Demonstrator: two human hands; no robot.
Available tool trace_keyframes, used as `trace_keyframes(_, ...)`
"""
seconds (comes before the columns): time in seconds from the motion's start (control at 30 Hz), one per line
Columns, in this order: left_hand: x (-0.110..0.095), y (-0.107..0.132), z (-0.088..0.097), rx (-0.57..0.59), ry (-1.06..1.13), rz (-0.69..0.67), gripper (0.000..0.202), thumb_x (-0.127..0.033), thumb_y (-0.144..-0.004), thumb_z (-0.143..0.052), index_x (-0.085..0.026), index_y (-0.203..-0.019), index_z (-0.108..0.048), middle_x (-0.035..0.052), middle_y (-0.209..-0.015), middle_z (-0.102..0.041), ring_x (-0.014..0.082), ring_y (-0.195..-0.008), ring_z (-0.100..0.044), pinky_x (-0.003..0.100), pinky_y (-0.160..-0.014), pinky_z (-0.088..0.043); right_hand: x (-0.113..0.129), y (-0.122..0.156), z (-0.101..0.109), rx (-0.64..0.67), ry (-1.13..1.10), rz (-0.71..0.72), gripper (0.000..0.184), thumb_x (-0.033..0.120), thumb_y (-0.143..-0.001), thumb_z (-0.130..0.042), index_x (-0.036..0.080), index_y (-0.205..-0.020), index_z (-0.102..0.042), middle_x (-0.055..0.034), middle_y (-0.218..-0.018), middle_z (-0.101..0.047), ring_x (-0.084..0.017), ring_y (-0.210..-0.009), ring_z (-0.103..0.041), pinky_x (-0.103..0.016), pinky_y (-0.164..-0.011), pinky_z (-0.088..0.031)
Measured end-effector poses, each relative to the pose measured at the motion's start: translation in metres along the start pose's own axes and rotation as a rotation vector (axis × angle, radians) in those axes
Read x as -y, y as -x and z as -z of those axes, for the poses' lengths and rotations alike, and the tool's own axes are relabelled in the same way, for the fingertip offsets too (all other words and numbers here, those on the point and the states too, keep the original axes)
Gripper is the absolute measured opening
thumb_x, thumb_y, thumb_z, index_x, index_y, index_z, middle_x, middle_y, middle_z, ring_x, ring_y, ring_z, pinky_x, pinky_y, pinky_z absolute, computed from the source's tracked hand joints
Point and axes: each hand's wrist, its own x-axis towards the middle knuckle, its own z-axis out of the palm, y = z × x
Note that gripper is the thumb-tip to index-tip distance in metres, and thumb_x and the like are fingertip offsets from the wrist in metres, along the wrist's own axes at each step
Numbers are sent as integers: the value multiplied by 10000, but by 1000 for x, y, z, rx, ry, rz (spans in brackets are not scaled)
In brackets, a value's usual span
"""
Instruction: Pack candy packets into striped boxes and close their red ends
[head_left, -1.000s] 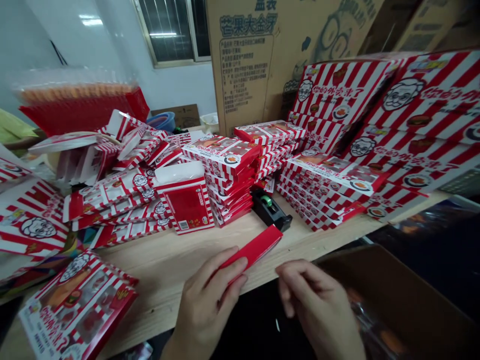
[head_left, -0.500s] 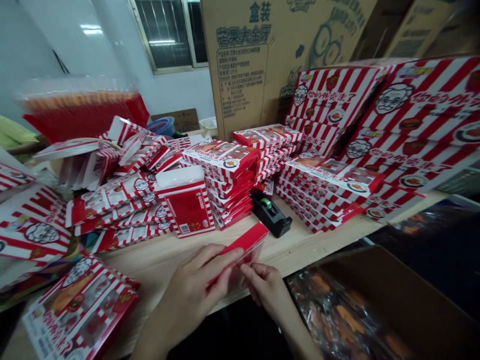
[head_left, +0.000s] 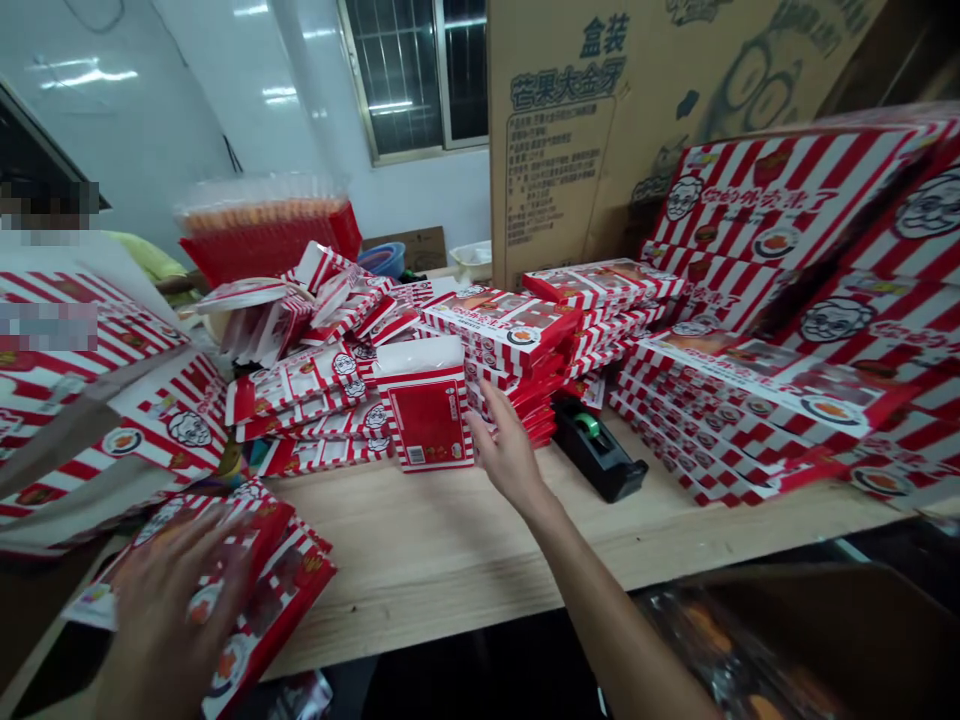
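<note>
Left hand [head_left: 169, 600]: fingers [head_left: 202, 560] spread flat on a red-and-white striped box [head_left: 296, 585]. Right hand [head_left: 510, 450]: fingers [head_left: 487, 405] spread, tips against a stack of striped boxes [head_left: 502, 335] on the tabletop [head_left: 420, 560]. Open cardboard carton [head_left: 795, 600], below and right of those fingers: glossy packets with orange contents [head_left: 697, 625]. Red strip, earlier pinched between both hands: now in neither.

And here's the right hand [head_left: 510, 450], bare, with long, slim fingers narrowing to small tips, leading into a bare, slender right forearm [head_left: 607, 620] that runs off the bottom of the view. Out to its left comes the left hand [head_left: 169, 600], bare too, but blurred, so the finer details are lost.
</note>
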Motion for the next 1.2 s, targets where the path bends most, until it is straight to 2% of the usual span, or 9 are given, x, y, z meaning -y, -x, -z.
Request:
trace_keyframes(0.23, -44, -80, -152, -123, 531, 197, 568, -389, -921, -428, -160, -1417, -271, 161, -1393, -450, 235, -1270, -459, 365, -1060, -374, -19, -19, -35, -11, -89, -35, 658, 396, -864, -470, 130, -1432, -270, -184, -1443, -356, -248, -1332, -352, -439, -1077, -321)
trace_keyframes(0.33, -58, -84, -181, -170, 548, 172, 545, -371, -927, -427, -153, -1407, -290, 148, -1450, -372, 229, -1343, -350, 337, -1113, -285, -15, -10, -28, -66, -94, -7, 549, 374, -887, -443, 133, -1376, -388, -186, -1309, -467, -237, -1228, -466, -417, -1027, -386)
trace_keyframes(0.43, -70, -59, -182, -277, 542, 163, 597, -359, -919, -450, -185, -1435, -206, 144, -1509, -252, 219, -1372, -293, 343, -1130, -252, -5, 10, -10, -155, -64, 67, 418, 306, -893, -465, 193, -1293, -508, -130, -1145, -531, -205, -1101, -533, -381, -963, -439)
trace_keyframes(0.63, -103, -8, -179, -494, 542, 157, 472, -290, -898, -507, -207, -1346, -384, 134, -1396, -436, 190, -1337, -361, 287, -1073, -336, 14, 48, 31, -247, 72, 322, 295, 136, -858, -522, 250, -1104, -637, -73, -1009, -600, -187, -944, -595, -338, -808, -511)
trace_keyframes(0.8, -114, 3, -168, -478, 752, 300, 387, -399, -849, -560, -200, -1180, -536, 84, -1117, -617, 170, -1053, -595, 253, -917, -458, 28, 56, 56, -148, -19, 223, 115, 149, -835, -567, 217, -826, -659, -55, -905, -663, -180, -864, -627, -318, -769, -515)
trace_keyframes(0.9, -112, -11, -150, -314, 992, 479, 263, -443, -832, -556, -190, -867, -621, 15, -836, -652, 135, -804, -637, 223, -762, -506, 36, 51, 61, -82, -318, 9, 184, 221, -852, -569, 261, -1028, -604, -32, -915, -683, -156, -813, -652, -302, -739, -532)
trace_keyframes(1.0, -104, -33, -130, -77, 1147, 469, 248, -400, -743, -671, -227, -902, -593, -2, -845, -678, 133, -731, -650, 231, -679, -531, 39, 43, 64, 67, -542, -106, 452, 254, -864, -566, 305, -1295, -441, -44, -1097, -675, -157, -976, -642, -343, -873, -505)
trace_keyframes(1.1, -93, -50, -113, 361, 1257, 353, 420, -345, -740, -686, -274, -1134, -561, 59, -1074, -690, 198, -900, -672, 307, -769, -549, 38, 38, 69, 188, -526, -104, 196, 251, -854, -582, 268, -1040, -639, -44, -1218, -631, -176, -1125, -578, -368, -985, -427)
trace_keyframes(1.2, -87, -60, -102, 635, 1147, 153, 251, -267, -834, -577, -243, -1069, -664, 85, -1148, -673, 233, -1065, -625, 356, -904, -506, 39, 36, 74, 212, -495, -123, 105, 288, -843, -596, 230, -775, -651, -52, -1185, -650, -201, -1090, -601, -400, -953, -444)
